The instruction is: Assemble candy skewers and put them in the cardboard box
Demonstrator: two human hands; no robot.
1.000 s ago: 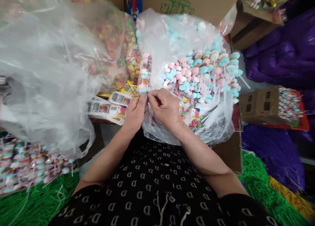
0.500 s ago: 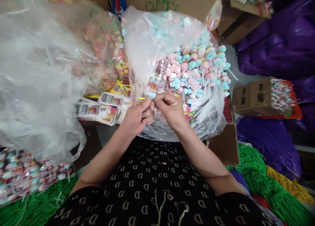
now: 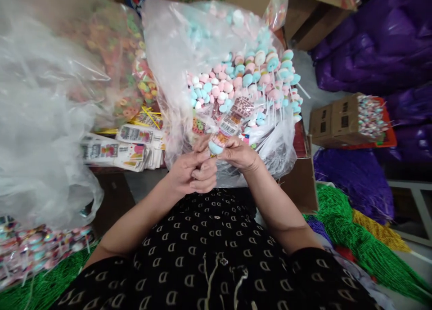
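Between my two hands is a printed clear candy bag (image 3: 230, 123), tilted up and to the right, with a pale blue marshmallow showing at its lower end. My left hand (image 3: 195, 169) is closed, its thumb and finger pinching at the bag's gathered bottom, where a bit of yellow twist tie shows. My right hand (image 3: 239, 154) grips the same lower end from the right. Just beyond lies a heap of pink, white and blue marshmallow skewers (image 3: 256, 71) on white sticks, in an open plastic bag (image 3: 172, 53).
Flat printed wrappers (image 3: 130, 150) and yellow twist ties (image 3: 151, 116) lie to the left, beside a large bag of ring candies (image 3: 111, 53). Cardboard boxes (image 3: 326, 125) stand at right. Green tinsel (image 3: 367, 256) and purple sacks (image 3: 371, 44) flank the right side.
The candy bag has come nearer to me and leans further right. My right hand has turned to grip its lower end, and the camera view has shifted slightly.
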